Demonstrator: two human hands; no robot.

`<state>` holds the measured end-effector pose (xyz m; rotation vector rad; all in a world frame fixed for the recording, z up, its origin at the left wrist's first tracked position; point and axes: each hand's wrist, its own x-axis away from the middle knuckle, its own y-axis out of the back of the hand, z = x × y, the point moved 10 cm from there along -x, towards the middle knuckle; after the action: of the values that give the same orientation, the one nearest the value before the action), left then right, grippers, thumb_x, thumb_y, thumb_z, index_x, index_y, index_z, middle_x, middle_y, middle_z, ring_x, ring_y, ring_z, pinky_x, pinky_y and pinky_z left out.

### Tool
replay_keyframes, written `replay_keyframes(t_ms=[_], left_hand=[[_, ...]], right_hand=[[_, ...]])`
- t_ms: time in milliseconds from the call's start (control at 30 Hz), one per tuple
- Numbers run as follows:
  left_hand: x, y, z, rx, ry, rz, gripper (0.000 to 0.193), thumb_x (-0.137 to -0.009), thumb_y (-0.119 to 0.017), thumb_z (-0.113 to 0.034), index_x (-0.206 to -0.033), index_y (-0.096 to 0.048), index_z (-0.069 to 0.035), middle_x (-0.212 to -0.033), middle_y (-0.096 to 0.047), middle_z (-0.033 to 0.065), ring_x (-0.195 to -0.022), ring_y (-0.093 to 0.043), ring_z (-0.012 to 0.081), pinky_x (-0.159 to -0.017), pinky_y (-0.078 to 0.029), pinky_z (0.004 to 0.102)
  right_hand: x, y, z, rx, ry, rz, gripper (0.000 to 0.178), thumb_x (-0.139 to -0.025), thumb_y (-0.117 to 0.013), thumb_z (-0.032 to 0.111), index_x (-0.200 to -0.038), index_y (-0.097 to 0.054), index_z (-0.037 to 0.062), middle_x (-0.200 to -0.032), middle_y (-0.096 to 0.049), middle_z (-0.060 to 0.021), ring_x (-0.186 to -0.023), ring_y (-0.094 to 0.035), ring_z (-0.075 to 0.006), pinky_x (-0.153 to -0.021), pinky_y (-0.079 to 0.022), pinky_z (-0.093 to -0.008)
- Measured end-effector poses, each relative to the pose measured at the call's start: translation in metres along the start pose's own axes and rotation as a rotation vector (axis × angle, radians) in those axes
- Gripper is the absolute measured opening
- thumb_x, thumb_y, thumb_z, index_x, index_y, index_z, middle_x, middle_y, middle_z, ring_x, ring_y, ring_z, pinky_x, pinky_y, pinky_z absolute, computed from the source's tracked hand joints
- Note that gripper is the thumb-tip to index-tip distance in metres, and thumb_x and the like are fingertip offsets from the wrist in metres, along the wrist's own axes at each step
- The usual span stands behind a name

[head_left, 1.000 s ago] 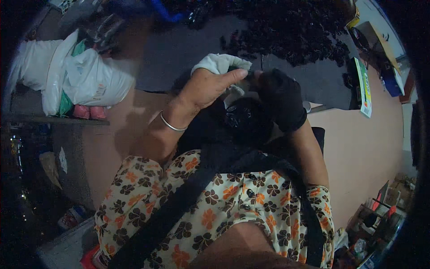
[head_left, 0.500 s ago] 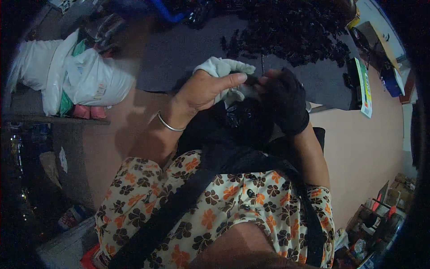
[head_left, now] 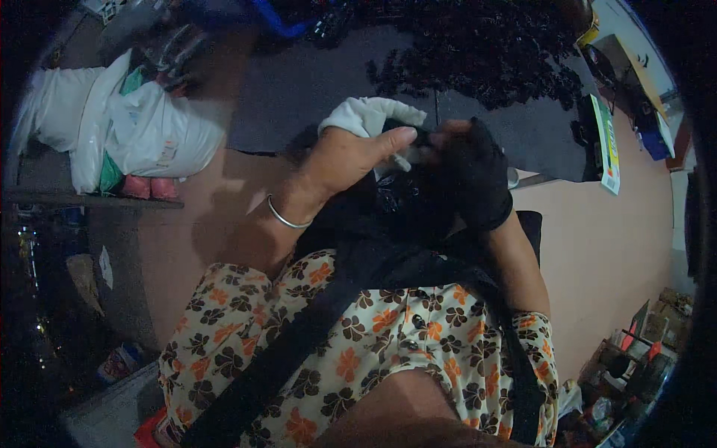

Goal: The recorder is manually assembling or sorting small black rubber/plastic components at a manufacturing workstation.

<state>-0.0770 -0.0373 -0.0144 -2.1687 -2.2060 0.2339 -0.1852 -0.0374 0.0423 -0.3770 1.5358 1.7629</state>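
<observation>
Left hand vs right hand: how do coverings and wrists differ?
Colour: the left hand has white cloth over its fingers; the right hand wears a black glove.
Coverage: the left hand's back and thumb are bare; the right hand's back is covered, with skin showing at the finger ends.
Wrist: a silver bangle circles the left; none shows on the right.
Shared: both point inward, close together.

Beside the white cloth (head_left: 360, 113), the right hand (head_left: 478, 175)'s fingertips (head_left: 450, 134) are blurred; the dark thing (head_left: 399, 194) below this cloth is unclear.
</observation>
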Motion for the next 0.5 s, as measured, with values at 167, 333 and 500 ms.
replay_keyframes(t_ms=[167,333,500], left_hand=[[0.009,-0.003,-0.025,-0.324,-0.224,-0.091,0.020,-0.084,-0.056,-0.008,-0.100,-0.059,0.002,-0.083,-0.063,0.0099,-0.063,-0.059,0.0089,-0.053,-0.050,0.0207],[-0.003,-0.011,-0.014,-0.558,-0.224,0.113,0.032,-0.079,-0.065,-0.015,-0.103,-0.056,0.004,-0.095,-0.063,0.0116,-0.076,-0.061,0.0135,-0.064,-0.049,0.0246],[-0.052,0.068,-0.032,-1.360,-0.190,-0.335,0.062,-0.071,-0.067,-0.044,-0.118,-0.050,-0.007,-0.100,-0.059,0.0204,-0.092,-0.057,0.0357,-0.077,-0.046,0.0388]], right_hand=[[0.025,-0.039,-0.052,-0.683,-0.694,0.155,0.026,-0.075,-0.066,0.010,-0.097,-0.056,0.0011,-0.084,-0.060,-0.0088,-0.076,-0.057,-0.0148,-0.066,-0.046,-0.0291],[0.037,-0.052,-0.062,-0.682,-0.746,0.310,0.025,-0.076,-0.065,0.012,-0.097,-0.059,0.0007,-0.082,-0.062,-0.0093,-0.078,-0.055,-0.0120,-0.069,-0.045,-0.0271],[0.034,-0.020,-0.099,-0.177,-0.592,0.312,0.026,-0.074,-0.066,0.015,-0.096,-0.059,0.0034,-0.083,-0.062,-0.0116,-0.079,-0.059,-0.0184,-0.071,-0.046,-0.0307]])
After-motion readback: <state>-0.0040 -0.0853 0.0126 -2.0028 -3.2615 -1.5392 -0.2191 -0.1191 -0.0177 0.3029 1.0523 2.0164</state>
